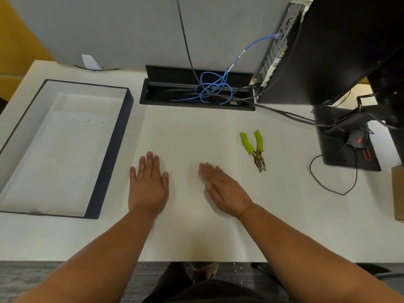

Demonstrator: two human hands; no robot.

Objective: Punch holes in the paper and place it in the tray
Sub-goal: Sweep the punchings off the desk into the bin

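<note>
My left hand (148,184) and right hand (223,191) lie flat on the paper (196,138), fingers straight and holding nothing. The paper lies on the tabletop (295,215), just right of the tray (109,149). The hole punch (254,149) rests on the paper's right part, untouched.

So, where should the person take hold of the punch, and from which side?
Best by the two green handles of the punch, probably with the right hand, which lies flat nearest it. The handles are spread and point away from the person, with the metal jaws toward them, so come from above and close the fingers round both handles, clear of the jaws.
</note>
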